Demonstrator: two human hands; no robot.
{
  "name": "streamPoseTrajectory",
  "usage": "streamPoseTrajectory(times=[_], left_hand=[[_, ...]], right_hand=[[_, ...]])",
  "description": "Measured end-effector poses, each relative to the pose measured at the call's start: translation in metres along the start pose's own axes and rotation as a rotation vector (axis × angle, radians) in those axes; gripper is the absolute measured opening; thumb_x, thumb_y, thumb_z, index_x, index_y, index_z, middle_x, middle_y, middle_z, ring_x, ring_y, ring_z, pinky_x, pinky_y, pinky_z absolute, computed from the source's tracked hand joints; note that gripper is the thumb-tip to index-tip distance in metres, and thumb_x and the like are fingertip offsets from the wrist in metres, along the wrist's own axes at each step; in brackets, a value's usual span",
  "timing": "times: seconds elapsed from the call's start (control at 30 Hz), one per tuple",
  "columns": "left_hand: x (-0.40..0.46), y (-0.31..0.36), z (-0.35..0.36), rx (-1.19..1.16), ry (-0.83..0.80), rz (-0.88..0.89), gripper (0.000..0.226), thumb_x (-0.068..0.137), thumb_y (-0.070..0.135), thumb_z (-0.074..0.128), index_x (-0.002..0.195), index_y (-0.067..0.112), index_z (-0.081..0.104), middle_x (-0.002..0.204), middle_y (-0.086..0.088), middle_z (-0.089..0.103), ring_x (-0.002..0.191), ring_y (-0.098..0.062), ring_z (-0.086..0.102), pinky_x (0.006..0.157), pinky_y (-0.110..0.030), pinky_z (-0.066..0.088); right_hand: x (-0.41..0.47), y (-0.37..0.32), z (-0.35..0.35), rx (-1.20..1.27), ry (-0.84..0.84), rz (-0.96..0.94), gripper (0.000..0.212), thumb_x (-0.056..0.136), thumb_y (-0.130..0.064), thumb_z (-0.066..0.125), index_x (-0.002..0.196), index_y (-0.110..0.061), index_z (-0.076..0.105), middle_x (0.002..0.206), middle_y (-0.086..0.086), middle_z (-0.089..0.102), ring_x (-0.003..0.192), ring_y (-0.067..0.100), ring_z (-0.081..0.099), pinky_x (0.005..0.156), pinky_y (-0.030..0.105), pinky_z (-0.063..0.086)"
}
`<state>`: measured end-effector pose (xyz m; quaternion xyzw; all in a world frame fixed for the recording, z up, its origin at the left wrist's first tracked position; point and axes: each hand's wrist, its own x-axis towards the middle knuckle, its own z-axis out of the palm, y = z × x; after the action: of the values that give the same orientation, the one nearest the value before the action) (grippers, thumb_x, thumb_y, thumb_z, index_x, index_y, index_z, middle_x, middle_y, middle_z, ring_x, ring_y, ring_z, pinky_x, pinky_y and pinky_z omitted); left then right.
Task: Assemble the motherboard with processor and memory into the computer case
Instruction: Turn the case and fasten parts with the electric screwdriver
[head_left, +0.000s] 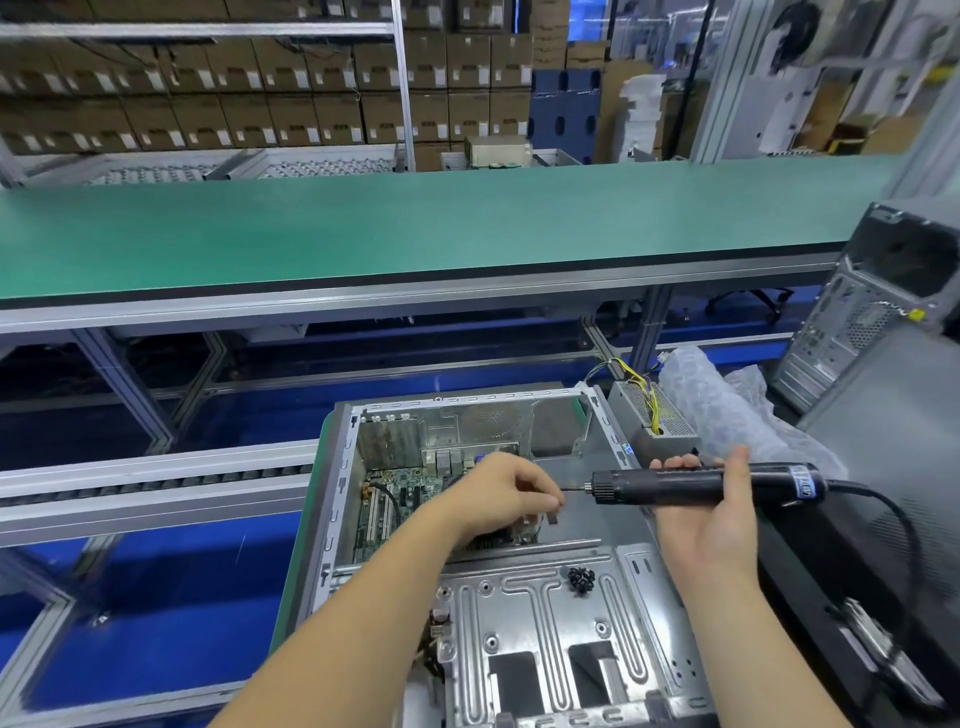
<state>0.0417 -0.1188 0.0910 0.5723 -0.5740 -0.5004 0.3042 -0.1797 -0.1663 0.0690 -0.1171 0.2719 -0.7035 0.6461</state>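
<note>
Open computer case (467, 545) lying flat at the near edge of the bench, with the green motherboard (400, 499) down inside, toward the case's far left corner. Right hand (711, 514) wrapped around a black electric screwdriver (701, 486), held sideways with its tip pointing left. Left hand (498, 493) above the board, fingertips pinched together right at the tip; too small to tell what sits between them. Little pile of black screws (581, 578) resting on the case's metal plate. Gray power supply (654, 421) with yellow wires just beside the case's far right corner.
</note>
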Motion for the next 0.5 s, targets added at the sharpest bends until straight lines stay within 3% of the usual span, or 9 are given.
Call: streamPoseTrajectory(times=[0.1,0.2,0.33,0.4,0.5], left_hand=[[-0.006,-0.025,-0.024,-0.410,0.306,-0.156,0.011,0.091,0.004,0.067,0.089,0.010,0.077,0.074,-0.002,0.070,0.065,-0.013,0.061,0.061,-0.025,0.052],[-0.007,-0.047,-0.040,-0.866,0.591,-0.278,0.007,0.091,-0.003,0.063,0.094,0.000,0.070,0.073,-0.008,0.066,0.063,-0.015,0.056,0.055,-0.024,0.051],[-0.007,-0.061,-0.049,-1.172,0.628,-0.293,0.009,0.096,0.000,0.057,0.100,-0.004,0.064,0.074,-0.008,0.063,0.066,-0.015,0.054,0.064,-0.024,0.049],[-0.007,-0.063,-0.052,-1.227,0.629,-0.301,0.011,0.098,-0.001,0.055,0.104,-0.005,0.062,0.076,-0.009,0.061,0.068,-0.015,0.053,0.068,-0.025,0.049],[-0.008,-0.066,-0.056,-1.276,0.617,-0.323,0.019,0.099,-0.003,0.052,0.116,-0.005,0.060,0.081,-0.009,0.060,0.070,-0.014,0.051,0.069,-0.025,0.049]], right_hand=[[-0.003,0.000,0.011,0.008,0.027,-0.028,0.027,0.090,-0.048,0.068,0.093,-0.025,0.055,0.078,-0.006,0.058,0.071,0.011,0.060,0.096,0.041,0.052],[-0.009,0.003,0.035,0.016,0.002,-0.067,0.027,0.093,-0.042,0.067,0.106,-0.022,0.054,0.083,-0.004,0.056,0.076,0.013,0.057,0.105,0.041,0.048],[-0.019,0.015,0.074,-0.012,-0.148,-0.110,0.021,0.097,-0.036,0.063,0.105,-0.020,0.053,0.082,-0.004,0.056,0.075,0.012,0.057,0.095,0.035,0.052],[-0.025,0.022,0.091,-0.032,-0.218,-0.143,0.013,0.100,-0.033,0.059,0.101,-0.021,0.054,0.081,-0.003,0.054,0.074,0.011,0.056,0.086,0.031,0.054],[-0.030,0.027,0.107,-0.052,-0.247,-0.155,0.011,0.100,-0.031,0.060,0.101,-0.021,0.054,0.083,-0.003,0.052,0.076,0.012,0.055,0.087,0.031,0.053]])
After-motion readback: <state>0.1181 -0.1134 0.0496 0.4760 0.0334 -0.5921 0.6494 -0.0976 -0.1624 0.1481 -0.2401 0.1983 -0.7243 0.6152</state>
